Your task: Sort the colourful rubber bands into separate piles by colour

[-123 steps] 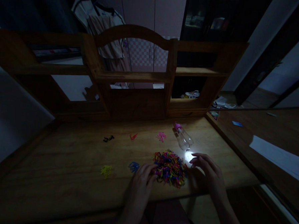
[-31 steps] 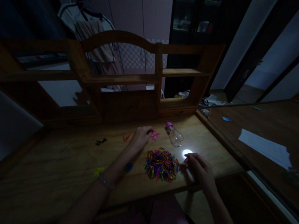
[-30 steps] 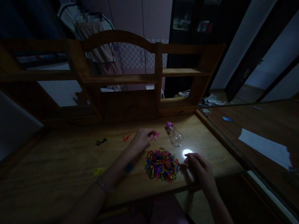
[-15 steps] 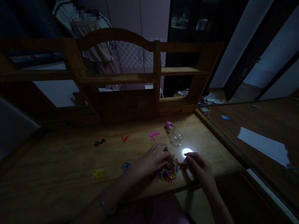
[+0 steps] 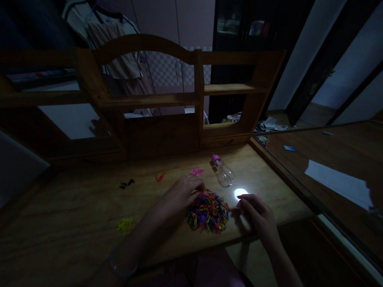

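A heap of small multicoloured loop-like pieces (image 5: 209, 213) lies near the desk's front edge; their exact kind is too small to tell. My left hand (image 5: 184, 192) is at the heap's upper left side, its fingertips closed together, and whatever they pinch is hidden. Right of the heap, my right hand (image 5: 257, 209) rests with thumb and forefinger pinched; I cannot make out what is between them. Beyond my left hand lie pink pieces (image 5: 197, 172). Further left are red pieces (image 5: 160, 177), black pieces (image 5: 127, 183) and yellow pieces (image 5: 124, 225).
A clear bottle with a pink cap (image 5: 224, 172) lies behind the heap, near a bright light reflection. A wooden shelf unit (image 5: 160, 100) borders the desk's back. To the right, a lower wooden surface holds white paper (image 5: 338, 183) and a blue card (image 5: 289, 148).
My left hand has shifted left and away from me, uncovering more of the heap. My left hand and forearm now hide the blue pieces. My right hand has barely moved.
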Demonstrator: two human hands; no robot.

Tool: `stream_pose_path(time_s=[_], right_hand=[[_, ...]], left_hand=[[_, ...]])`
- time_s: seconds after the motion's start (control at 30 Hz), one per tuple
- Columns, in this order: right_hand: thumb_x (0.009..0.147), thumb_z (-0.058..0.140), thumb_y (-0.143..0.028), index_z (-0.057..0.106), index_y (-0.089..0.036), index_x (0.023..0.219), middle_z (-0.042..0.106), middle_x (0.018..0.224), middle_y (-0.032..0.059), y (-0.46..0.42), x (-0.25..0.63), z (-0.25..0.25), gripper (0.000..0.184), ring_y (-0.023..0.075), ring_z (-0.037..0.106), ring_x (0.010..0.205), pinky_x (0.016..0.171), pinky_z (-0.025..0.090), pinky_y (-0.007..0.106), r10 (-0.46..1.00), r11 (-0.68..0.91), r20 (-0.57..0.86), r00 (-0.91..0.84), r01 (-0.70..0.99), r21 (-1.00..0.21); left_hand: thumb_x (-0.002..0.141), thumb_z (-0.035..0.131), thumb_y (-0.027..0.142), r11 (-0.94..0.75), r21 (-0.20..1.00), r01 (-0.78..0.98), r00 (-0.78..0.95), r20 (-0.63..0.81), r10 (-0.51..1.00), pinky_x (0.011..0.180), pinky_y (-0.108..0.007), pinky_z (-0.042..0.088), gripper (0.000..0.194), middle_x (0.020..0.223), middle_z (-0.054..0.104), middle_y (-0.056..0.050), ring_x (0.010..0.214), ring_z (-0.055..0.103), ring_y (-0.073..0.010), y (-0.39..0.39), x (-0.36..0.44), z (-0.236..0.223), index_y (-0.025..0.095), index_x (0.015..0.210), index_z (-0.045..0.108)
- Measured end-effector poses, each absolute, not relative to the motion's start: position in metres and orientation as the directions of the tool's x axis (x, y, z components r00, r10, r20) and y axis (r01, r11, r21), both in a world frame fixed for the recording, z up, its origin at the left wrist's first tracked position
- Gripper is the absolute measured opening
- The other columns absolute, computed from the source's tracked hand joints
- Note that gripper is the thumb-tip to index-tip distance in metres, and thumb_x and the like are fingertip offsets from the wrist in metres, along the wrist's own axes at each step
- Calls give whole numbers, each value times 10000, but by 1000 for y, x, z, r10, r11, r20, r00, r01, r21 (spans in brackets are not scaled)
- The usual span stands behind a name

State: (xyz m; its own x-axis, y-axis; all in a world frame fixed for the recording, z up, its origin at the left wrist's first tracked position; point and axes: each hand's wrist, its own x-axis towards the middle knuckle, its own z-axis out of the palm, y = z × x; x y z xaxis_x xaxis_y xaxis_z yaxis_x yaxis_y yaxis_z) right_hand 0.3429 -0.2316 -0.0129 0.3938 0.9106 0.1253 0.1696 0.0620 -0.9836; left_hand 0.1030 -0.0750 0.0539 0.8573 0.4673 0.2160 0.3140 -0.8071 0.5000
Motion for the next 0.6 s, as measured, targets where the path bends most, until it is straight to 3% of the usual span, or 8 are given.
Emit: stream_pose_path(time_s=[0.3, 0.6], right_hand=[[914, 600, -378, 668, -190, 987, 652, 810, 35, -231, 343, -12, 213, 168, 589, 755, 689, 456, 236, 909, 66, 128, 398, 166, -984], [912, 601, -385, 668, -193, 996, 658, 818, 38, -231, 344, -14, 220, 176, 594, 774, 695, 453, 239, 911, 60, 121, 394, 165, -984]], left_hand=[[895, 569, 221, -789, 517, 332, 852, 195, 486, 858, -301, 429, 92, 980, 620, -39, 963, 564, -194, -70, 123, 32, 199, 926, 654], [886, 538, 154, -773, 522, 362, 853, 151, 500, 828, -295, 436, 81, 937, 623, -36, 919, 562, -191, -68, 129, 16, 184, 897, 612]])
